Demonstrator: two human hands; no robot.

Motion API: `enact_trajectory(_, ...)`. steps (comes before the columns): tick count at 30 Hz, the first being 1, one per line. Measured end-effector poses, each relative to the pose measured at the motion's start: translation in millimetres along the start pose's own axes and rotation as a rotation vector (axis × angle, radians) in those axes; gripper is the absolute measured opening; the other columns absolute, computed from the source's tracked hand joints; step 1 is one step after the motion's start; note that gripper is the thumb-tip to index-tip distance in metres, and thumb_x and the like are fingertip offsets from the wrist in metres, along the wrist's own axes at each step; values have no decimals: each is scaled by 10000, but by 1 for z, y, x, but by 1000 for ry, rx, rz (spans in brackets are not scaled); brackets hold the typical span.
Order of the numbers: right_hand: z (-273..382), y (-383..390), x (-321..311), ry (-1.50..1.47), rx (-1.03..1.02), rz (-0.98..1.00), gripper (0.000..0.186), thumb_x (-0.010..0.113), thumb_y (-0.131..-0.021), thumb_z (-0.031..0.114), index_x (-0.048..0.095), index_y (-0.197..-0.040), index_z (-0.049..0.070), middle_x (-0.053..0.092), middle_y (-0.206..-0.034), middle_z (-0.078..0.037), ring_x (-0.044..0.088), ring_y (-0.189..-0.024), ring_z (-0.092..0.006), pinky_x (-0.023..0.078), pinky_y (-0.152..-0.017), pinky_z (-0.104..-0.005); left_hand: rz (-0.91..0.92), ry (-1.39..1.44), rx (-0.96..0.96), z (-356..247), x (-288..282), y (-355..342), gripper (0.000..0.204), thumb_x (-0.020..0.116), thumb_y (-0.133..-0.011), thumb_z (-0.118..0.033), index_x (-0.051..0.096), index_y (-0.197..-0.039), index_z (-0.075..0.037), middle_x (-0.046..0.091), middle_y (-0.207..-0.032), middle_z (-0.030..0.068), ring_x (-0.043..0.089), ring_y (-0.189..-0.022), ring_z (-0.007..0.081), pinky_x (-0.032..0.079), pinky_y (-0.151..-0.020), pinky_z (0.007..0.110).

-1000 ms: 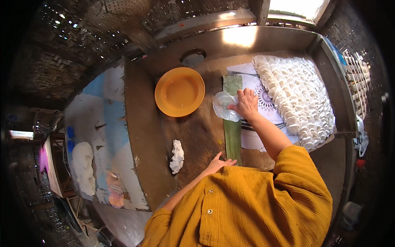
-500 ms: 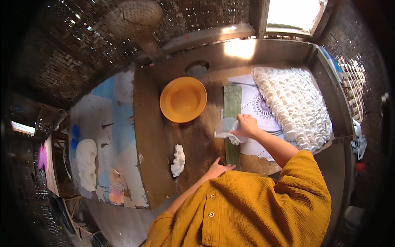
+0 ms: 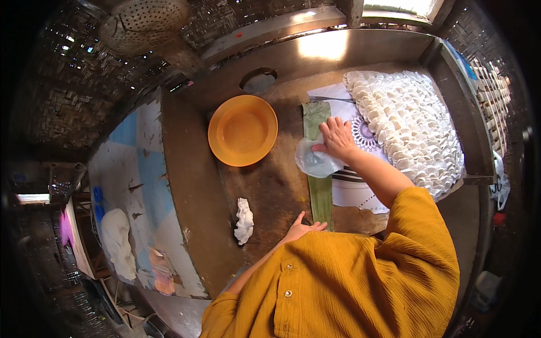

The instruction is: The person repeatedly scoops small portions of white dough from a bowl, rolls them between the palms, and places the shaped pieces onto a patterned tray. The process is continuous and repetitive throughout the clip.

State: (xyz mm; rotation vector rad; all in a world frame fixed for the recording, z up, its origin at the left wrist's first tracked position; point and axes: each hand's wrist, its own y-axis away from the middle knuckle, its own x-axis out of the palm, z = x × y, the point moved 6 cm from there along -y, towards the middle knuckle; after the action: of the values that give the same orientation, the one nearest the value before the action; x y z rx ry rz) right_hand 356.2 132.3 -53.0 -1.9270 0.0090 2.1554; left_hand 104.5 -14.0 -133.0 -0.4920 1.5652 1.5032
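A long green leaf strip (image 3: 320,200) lies along the middle of the wooden work surface. A round translucent plastic sheet (image 3: 313,160) lies flat across it. My right hand (image 3: 336,138) is on the sheet, fingers apart and slightly bent, fingertips pressing down. My left hand (image 3: 304,228) rests at the near end of the leaf with fingers spread. To the right, a patterned cloth (image 3: 358,197) carries a large spread of small white scalloped pieces (image 3: 406,127). A white doughy lump (image 3: 243,221) sits left of my left hand.
An orange bowl (image 3: 242,129) stands at the back left. A blue-and-white worn board (image 3: 149,174) bears another white lump (image 3: 118,242). The raised wooden rim (image 3: 377,48) has a round hole. A perforated implement (image 3: 143,25) is on the woven wall, and a plastic bag (image 3: 500,186) is at the right.
My right hand lifted and crumpled the plastic sheet half a second ago; now the sheet lies flatter and the hand presses on it. My left hand stayed by the leaf's near end.
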Motion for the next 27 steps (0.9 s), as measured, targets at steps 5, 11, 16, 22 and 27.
enact_trajectory(5, -23, -35, 9, 58, 80, 76, 603, 654, -626, 590, 523, -1018, 151, 456, -995, -54, 424, -985, -234, 329, -732, -430, 36, -713, 83, -5, 7, -6, 422, 280, -950, -379, 243, -1365, -312, 253, -1431, -76, 221, -1299, 0, 160, -1088, 566)
enact_trajectory(11, -47, -73, 16, 112, 223, 45, 593, 696, -618, 547, 535, -1088, 224, 466, -1104, -41, 414, -1083, -231, 334, -852, -509, -247, -5, -71, -9, 22, -13, 419, 275, -965, -370, 250, -1380, -322, 251, -1440, -113, 271, -1276, -8, 58, -1084, 599)
enact_trajectory(16, -30, -86, -7, 41, 338, -22, 567, 764, -618, 412, 541, -1069, 150, 490, -1086, -114, 501, -1025, -287, 432, -808, -447, -173, -272, -84, 18, 9, -21, 455, 261, -960, -408, 198, -1404, -333, 260, -1441, -101, 303, -1267, 43, 82, -1070, 602)
enact_trajectory(22, 19, -12, -62, -469, 143, -103, 562, 729, -709, 373, 484, -1032, -16, 482, -987, -215, 524, -900, -372, 446, -764, -415, -198, 1066, -252, 36, -33, 6, 615, 393, -938, -378, 55, -1442, -279, 338, -1412, 9, 432, -1195, 150, 235, -1051, 480)
enact_trajectory(27, 17, 70, -63, -645, 147, -15, 534, 765, -687, 394, 487, -865, -25, 467, -745, -134, 459, -663, -253, 398, -577, -365, -999, 2419, -326, 57, -51, 26, 1110, 660, -760, -520, -94, -1420, -44, 423, -1324, 140, 454, -1112, 217, 263, -1037, 374)
